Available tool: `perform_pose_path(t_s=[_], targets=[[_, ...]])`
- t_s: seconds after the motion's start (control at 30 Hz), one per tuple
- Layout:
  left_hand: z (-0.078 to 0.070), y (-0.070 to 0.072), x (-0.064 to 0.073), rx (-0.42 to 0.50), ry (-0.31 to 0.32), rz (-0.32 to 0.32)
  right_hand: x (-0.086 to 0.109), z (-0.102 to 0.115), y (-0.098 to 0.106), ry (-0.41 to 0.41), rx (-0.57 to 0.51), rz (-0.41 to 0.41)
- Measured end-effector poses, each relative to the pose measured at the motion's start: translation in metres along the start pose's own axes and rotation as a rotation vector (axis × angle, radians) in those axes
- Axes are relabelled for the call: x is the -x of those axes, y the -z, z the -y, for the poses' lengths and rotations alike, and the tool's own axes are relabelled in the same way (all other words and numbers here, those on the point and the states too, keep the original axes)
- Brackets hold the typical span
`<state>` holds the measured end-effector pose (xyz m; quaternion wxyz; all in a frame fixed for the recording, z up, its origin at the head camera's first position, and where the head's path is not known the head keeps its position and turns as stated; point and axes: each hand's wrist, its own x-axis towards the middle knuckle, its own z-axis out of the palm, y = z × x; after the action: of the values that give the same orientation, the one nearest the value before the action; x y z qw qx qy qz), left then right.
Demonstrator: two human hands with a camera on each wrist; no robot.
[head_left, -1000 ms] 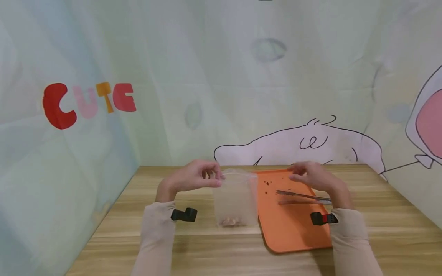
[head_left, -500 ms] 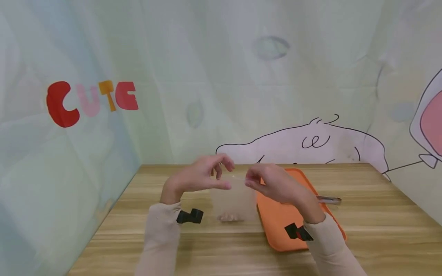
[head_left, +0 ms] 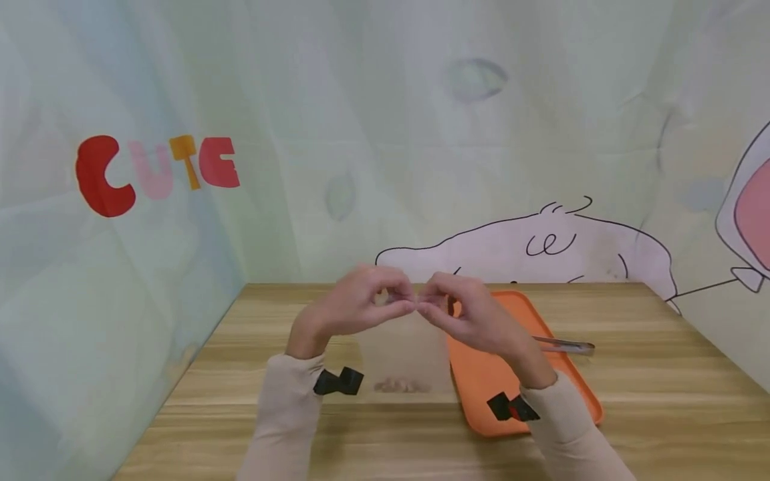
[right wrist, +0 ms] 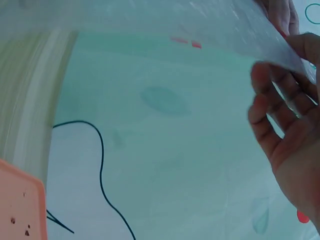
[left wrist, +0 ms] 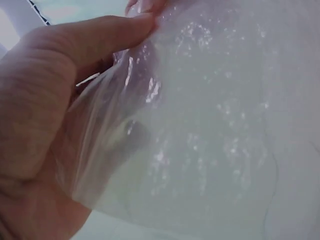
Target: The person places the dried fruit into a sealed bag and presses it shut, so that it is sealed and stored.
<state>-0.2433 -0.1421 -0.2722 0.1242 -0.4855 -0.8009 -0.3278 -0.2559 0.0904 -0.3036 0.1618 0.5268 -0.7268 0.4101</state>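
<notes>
A clear plastic zip bag [head_left: 406, 354] hangs upright in front of me, with several small pinkish-brown pieces [head_left: 402, 385] in its bottom. At its top edge my left hand [head_left: 361, 300] pinches the plastic between thumb and fingers. My right hand [head_left: 472, 314] pinches the same edge just beside it, so the fingertips of both hands nearly meet. In the left wrist view the bag [left wrist: 210, 125] spreads out creased and shiny from the left thumb. The right wrist view shows the right hand [right wrist: 295, 135] at the bag's edge, its lower fingers loosely bent.
An orange tray [head_left: 472, 381] lies on the wooden table [head_left: 240, 414] to the right, partly behind my right forearm. Metal tongs [head_left: 565, 346] rest across it, the handle end past its right rim. Dark crumbs [right wrist: 13, 220] dot the tray. A printed curtain [head_left: 301, 167] stands behind the table.
My right hand has come left from above the tray to the bag's top edge and now pinches it. My left hand has shifted slightly right, its fingers closing on the edge.
</notes>
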Motion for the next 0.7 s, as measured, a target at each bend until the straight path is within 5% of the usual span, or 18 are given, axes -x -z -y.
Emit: perform_pose_path(t_s=[0.1, 0.3, 0.47, 0.7], targets=[[-0.001, 0.004, 0.0, 0.025, -0.018, -0.044, -0.003, 0.006, 0.001, 0.024, -0.005, -0.072], [-0.004, 0.014, 0.009, 0.031, 0.058, -0.156, -0.002, 0.016, 0.011, -0.013, 0.007, -0.244], [-0.01, 0.013, 0.007, 0.028, 0.014, -0.205, 0.002, 0.023, 0.019, -0.043, 0.053, -0.216], [-0.015, 0.004, -0.002, -0.026, -0.108, -0.205, -0.001, 0.028, 0.016, 0.021, 0.125, -0.162]])
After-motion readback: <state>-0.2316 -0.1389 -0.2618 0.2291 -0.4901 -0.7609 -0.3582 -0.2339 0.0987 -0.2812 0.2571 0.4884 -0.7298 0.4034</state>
